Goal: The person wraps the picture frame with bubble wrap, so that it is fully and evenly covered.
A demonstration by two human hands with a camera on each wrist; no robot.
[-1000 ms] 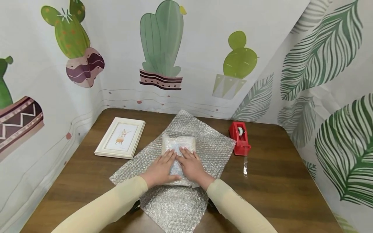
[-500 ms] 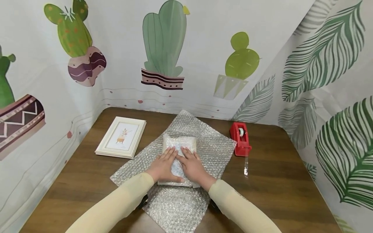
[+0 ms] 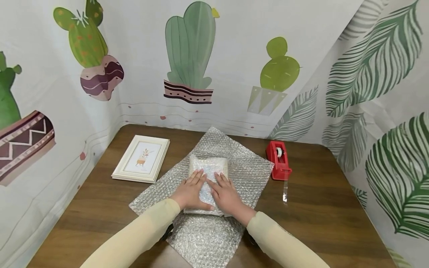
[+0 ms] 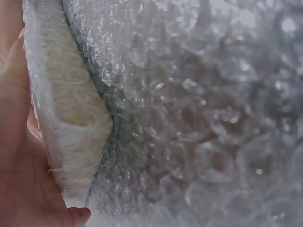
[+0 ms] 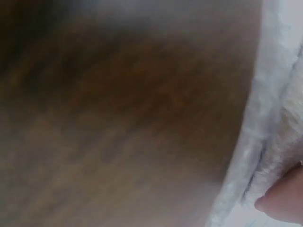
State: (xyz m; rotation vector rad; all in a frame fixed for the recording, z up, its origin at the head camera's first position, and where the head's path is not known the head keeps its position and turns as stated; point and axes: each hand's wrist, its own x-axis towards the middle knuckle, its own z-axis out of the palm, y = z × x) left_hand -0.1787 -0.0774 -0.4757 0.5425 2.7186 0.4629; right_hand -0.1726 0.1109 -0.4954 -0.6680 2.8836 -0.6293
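A flat package (image 3: 218,163) wrapped in bubble wrap lies in the middle of a larger bubble wrap sheet (image 3: 204,238), which is spread cornerwise on the table. My left hand (image 3: 190,193) rests on the package's left part, fingers extended and thumb out toward its near edge. On the right part lies my right hand (image 3: 228,197), fingers also extended. The left wrist view shows the package's pale side (image 4: 75,109) close up beside the left hand (image 4: 23,146). In the right wrist view a fingertip (image 5: 284,198) touches the wrapped edge at the lower right.
A cream picture frame (image 3: 123,163) with a plant print lies at the back left of the wooden table (image 3: 321,208). To the right stands a red tape dispenser (image 3: 277,171), a strip of clear tape (image 3: 285,191) hanging from its front. A cactus-patterned cloth (image 3: 231,74) lines the back.
My right hand has slid slightly right on the package, and its fingers now point farther from the left hand's. The left forearm has shifted a little inward. The package stays put.
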